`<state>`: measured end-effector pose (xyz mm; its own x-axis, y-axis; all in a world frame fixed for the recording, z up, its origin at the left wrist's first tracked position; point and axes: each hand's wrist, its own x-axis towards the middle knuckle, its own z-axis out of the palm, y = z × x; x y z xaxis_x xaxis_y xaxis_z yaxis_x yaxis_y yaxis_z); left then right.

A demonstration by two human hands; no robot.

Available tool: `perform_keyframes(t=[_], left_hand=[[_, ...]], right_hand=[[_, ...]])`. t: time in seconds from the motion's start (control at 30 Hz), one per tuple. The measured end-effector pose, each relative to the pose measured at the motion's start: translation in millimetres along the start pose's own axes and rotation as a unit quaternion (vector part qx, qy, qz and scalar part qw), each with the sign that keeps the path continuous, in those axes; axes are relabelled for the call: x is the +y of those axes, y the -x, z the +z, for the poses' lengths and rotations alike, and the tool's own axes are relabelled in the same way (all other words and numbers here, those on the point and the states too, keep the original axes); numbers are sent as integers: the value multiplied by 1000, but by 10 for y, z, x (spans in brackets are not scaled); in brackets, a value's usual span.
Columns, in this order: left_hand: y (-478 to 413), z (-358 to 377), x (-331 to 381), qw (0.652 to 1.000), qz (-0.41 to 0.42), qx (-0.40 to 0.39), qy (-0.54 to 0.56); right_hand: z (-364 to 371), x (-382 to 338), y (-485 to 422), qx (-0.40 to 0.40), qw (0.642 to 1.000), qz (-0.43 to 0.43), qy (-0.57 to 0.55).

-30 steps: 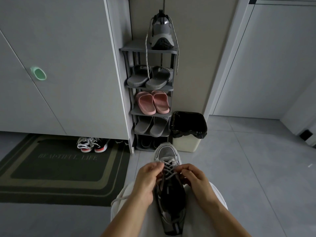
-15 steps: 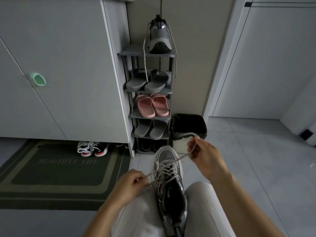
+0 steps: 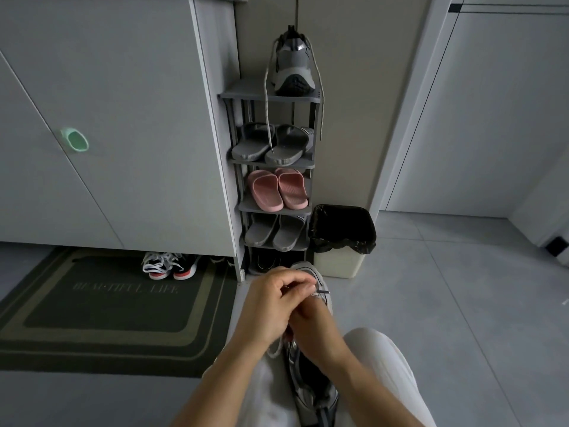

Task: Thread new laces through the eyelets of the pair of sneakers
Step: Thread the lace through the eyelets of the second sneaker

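A grey sneaker (image 3: 311, 380) lies between my knees, toe pointing away. My left hand (image 3: 271, 306) is over its front, fingers curled, pinching the grey lace (image 3: 321, 292) whose dark tip sticks out to the right. Tucked partly under the left hand, my right hand (image 3: 314, 328) sits on the lacing area; what its fingers do is hidden. The eyelets are covered by both hands. The second grey sneaker (image 3: 294, 67) stands on top of the shoe rack (image 3: 271, 95), its lace ends hanging down both sides.
The rack holds grey and pink slippers. A bin with a black bag (image 3: 341, 238) stands right of it. A white cabinet fills the left, with sneakers (image 3: 171, 266) under it and a dark doormat (image 3: 107, 306) in front. Grey tiled floor spreads to the right.
My right hand, which was raised and pulling the lace up to the right, has come back down onto the shoe. My left hand has moved right and over it.
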<state>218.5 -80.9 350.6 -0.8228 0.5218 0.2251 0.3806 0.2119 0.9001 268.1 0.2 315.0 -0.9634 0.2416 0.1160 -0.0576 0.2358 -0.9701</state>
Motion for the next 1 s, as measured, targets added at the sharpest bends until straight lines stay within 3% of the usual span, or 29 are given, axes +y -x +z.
perform_keyframes(t=[0.13,0.23,0.33,0.4,0.47,0.63,0.8,1.0], left_hand=[[20,-11,-66,998,-10,-59,14],[41,-15,-110,997,-32,-29,58],[81,-56,-199,996,-70,21,49],[133,-33,-303,997,-69,33,-7],[207,71,-381,996,-33,27,-83],[428,367,-392,972,8,-23,-234],[434,498,-500,973,-1,13,-230],[378,566,-512,967,1,18,-253]], right_hand=[[-65,16,55,-9,999,11,43],[-123,24,129,-30,991,-13,127],[-301,218,238,80,960,-52,261],[-410,333,320,121,940,-20,319],[-455,369,366,105,948,48,297],[-528,423,381,138,968,88,190],[-599,431,372,119,976,180,-17],[-595,417,374,128,974,183,-44]])
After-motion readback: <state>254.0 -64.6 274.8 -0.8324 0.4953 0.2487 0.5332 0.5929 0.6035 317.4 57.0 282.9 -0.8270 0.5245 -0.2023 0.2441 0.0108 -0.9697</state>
